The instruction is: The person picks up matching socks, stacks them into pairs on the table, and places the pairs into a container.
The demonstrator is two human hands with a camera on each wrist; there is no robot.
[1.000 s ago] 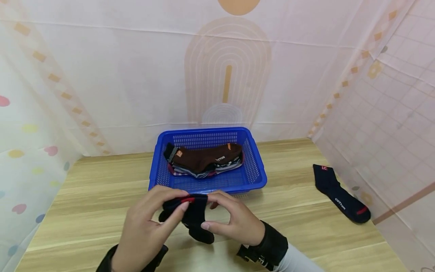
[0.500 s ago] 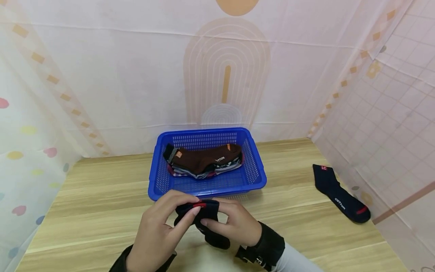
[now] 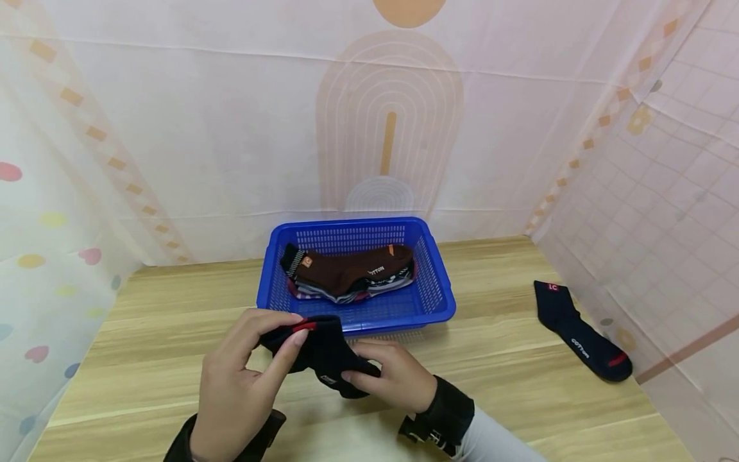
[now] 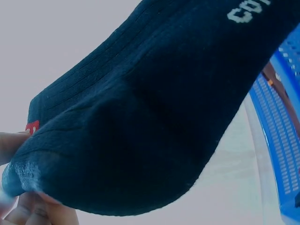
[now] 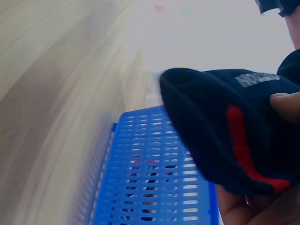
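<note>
A dark navy sock (image 3: 323, 346) with a red cuff label is stretched between my two hands, above the table in front of the basket. My left hand (image 3: 245, 378) pinches it at the cuff by the label, thumb on the near side. Lower on the sock, my right hand (image 3: 398, 378) grips the foot part between thumb and fingers. White lettering on the sock (image 4: 154, 103) shows in the left wrist view. In the right wrist view a red stripe crosses its toe (image 5: 201, 117), beside my right thumb (image 5: 287, 105).
Just beyond my hands stands a blue plastic basket (image 3: 441, 308) holding a pile of socks, a brown sock (image 3: 340, 266) on top. Another navy sock (image 3: 577, 333) with a red label lies flat at the table's right. Patterned cloth (image 3: 231, 128) hangs behind the wooden table (image 3: 173, 333).
My hands went right, then my left hand came back left and up with the cuff. My right hand has slid from near the cuff to the foot, so the bunched sock is drawn out longer.
</note>
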